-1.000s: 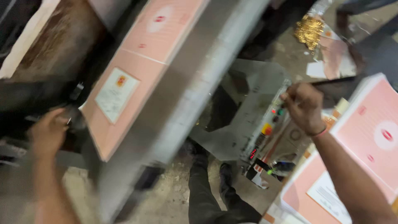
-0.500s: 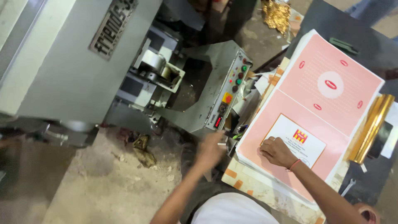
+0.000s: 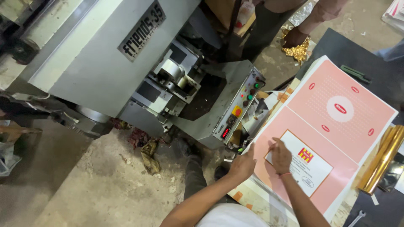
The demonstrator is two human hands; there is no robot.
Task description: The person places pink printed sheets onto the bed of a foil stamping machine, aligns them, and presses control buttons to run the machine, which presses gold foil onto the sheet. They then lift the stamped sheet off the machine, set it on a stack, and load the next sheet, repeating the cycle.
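The landmark here is the stack of pink printed sheets point(image 3: 332, 134), which lies on a dark table at the right of the head view. The right hand point(image 3: 281, 156) rests flat on the top sheet, fingers spread and relaxed, pressing on the pink card just beside the white label panel point(image 3: 304, 163) printed near the stack's lower edge; it grasps nothing. The left hand point(image 3: 243, 164) sits at the stack's left edge, its fingers curled down over the corner of the sheets; whether they actually pinch a sheet cannot be told from this angle.

Left of the stack, almost touching it, stands a grey press machine point(image 3: 126, 71), and its slanted control panel point(image 3: 237, 111) with coloured buttons faces the stack's left edge. A roll of gold foil point(image 3: 381, 162) lies just beside the stack's right edge, on the table. Beyond the far corner of the stack, crumpled gold foil scrap point(image 3: 299, 50) lies on the floor, with another person's hand point(image 3: 293, 38) upon it. A small spanner point(image 3: 355, 219) lies near the stack's lower right corner. The concrete floor point(image 3: 84, 185) spreads below the machine, well left of the stack.
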